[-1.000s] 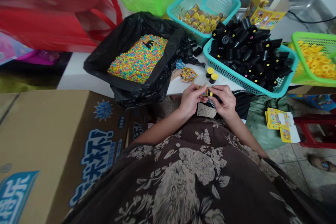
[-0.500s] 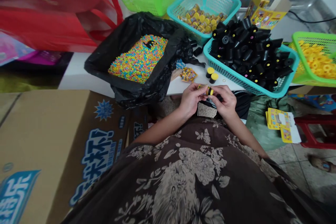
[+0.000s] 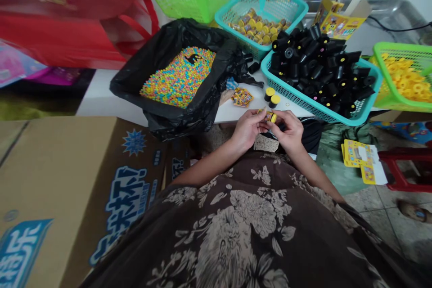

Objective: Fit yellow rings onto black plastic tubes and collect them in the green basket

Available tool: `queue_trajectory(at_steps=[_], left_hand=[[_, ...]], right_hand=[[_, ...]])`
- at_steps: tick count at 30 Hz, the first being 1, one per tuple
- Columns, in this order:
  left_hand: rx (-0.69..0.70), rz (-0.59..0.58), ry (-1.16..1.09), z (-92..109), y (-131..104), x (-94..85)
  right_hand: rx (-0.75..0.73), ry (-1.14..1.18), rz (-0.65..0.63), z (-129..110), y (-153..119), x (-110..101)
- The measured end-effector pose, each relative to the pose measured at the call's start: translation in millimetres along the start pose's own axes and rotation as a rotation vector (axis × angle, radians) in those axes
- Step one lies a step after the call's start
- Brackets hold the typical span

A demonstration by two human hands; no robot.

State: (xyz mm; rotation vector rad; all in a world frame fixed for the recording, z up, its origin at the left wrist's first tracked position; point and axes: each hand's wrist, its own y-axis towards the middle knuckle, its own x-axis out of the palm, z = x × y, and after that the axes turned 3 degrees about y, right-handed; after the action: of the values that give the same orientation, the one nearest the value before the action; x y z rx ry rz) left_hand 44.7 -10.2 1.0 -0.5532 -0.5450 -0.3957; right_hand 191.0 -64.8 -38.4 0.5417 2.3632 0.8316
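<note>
Just over the table's front edge, a small yellow-capped canister (image 3: pixel 272 117) lies sideways between my fingertips, a printed yellow label around its body. My left hand (image 3: pixel 248 128) is closed on the labelled end, thumb on top. The fingers of my right hand (image 3: pixel 289 129) pinch the canister near its yellow cap. On the white table just beyond, two black canisters (image 3: pixel 274 101) with yellow lids stand upright side by side. To their left lies a small pile of printed labels (image 3: pixel 242 97). My fingers hide part of the held canister.
A black-bagged bin (image 3: pixel 130 78) holds colourful candy balls at left. Turquoise baskets hold black canisters (image 3: pixel 312 69) and finished-looking labelled canisters (image 3: pixel 259 27). A green basket (image 3: pixel 398 103) of yellow parts stands right. A large carton (image 3: pixel 57 166) sits at my left, a red stool (image 3: pixel 405 166) at right.
The label now covers the canister's body, where black showed beside the cap before. My fingers have shifted slightly around it. The standing canisters and label pile stay put.
</note>
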Motion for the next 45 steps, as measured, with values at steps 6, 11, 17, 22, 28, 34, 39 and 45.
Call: queue_trajectory(at_steps=[6, 11, 17, 22, 28, 34, 39, 45], left_hand=[[0.11, 0.008, 0.066, -5, -1, -1.9], [0.169, -0.029, 0.061, -8, 0, -4.0], [0.144, 0.008, 0.066, -8, 1, -3.1], [0.127, 0.035, 0.083, -5, 0, -1.0], [0.042, 0.047, 0.13, -4, -1, -2.8], [-0.016, 0.04, 0.111, -4, -2, -3.2], [0.054, 0.057, 0.04, -4, -5, -1.1], [0.078, -0.008, 0.111, -6, -6, -1.1]], right_hand=[[-0.049, 0.076, 0.022, 0, 1, 0], [-0.034, 0.087, 0.034, -2, 1, 0], [0.079, 0.099, -0.023, 3, 0, -2], [0.11, 0.112, -0.083, 9, 0, -4], [0.071, 0.126, -0.081, 9, -1, -3], [-0.002, -0.014, 0.027, 7, -6, 2], [-0.169, -0.168, 0.026, 6, -8, 4], [-0.244, -0.301, 0.047, 6, -7, 4]])
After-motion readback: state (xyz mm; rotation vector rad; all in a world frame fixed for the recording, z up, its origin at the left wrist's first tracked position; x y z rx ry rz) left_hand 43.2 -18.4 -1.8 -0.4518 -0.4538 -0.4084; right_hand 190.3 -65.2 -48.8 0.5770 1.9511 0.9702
